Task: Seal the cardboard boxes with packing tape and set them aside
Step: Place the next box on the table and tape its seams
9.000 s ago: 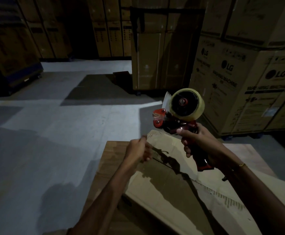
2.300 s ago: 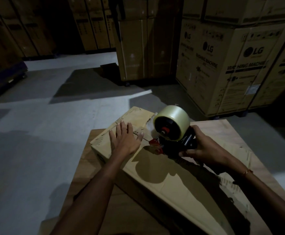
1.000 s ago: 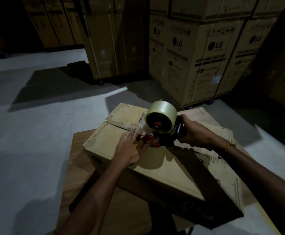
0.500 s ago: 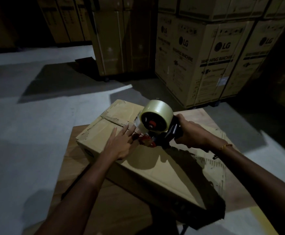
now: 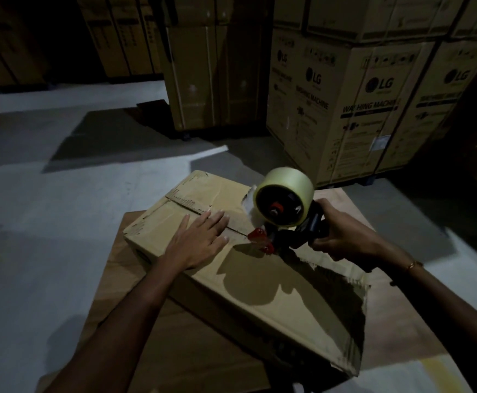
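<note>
Left hand [image 5: 199,241] flat and spread on top of the cardboard box [image 5: 274,287] beside its centre seam; right hand [image 5: 342,232] clenched round the handle of the tape dispenser [image 5: 281,214], red nose down on that seam, pale roll upright above. Box long, worn, ragged at its near right corner, lying askew on a wooden table [image 5: 152,344], that corner past the table's near edge; bare grey floor [image 5: 61,208] wide open to the left, stacked LG cartons [image 5: 373,109] close behind on the right. Compared with half a second ago: same grips, dispenser slightly nearer along the seam.
</note>
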A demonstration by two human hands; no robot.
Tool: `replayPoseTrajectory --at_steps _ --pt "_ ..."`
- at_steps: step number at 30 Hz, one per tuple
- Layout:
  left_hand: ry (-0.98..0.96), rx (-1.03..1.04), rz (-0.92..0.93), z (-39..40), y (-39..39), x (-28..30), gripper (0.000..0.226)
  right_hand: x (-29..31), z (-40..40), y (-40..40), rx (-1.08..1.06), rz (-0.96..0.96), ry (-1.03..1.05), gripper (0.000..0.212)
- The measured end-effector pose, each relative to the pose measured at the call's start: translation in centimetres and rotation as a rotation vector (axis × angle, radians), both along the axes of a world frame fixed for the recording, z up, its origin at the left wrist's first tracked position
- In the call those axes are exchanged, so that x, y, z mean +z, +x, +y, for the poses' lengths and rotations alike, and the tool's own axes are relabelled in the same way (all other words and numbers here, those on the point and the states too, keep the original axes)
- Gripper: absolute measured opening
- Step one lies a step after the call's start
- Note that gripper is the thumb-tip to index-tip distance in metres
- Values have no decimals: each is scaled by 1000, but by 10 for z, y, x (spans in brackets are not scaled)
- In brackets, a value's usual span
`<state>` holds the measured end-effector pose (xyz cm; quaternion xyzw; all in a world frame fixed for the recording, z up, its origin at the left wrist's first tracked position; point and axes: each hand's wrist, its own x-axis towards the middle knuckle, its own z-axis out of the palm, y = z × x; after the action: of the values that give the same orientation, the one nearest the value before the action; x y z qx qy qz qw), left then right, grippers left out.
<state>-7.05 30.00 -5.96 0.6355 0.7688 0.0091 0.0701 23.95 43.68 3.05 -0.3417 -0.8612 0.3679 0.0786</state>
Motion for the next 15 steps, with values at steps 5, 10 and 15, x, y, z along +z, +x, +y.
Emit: replayPoseTrajectory --at_steps 5,10,15 --pt "-2 -4 14 0 -1 -2 60 -11 -3 -1 4 -100 123 66" --pt "-20 10 6 1 1 -2 60 -22 2 0 -3 -118 160 70" --pt "-43 62 46 1 29 7 62 -30 0 5 -12 -66 135 73"
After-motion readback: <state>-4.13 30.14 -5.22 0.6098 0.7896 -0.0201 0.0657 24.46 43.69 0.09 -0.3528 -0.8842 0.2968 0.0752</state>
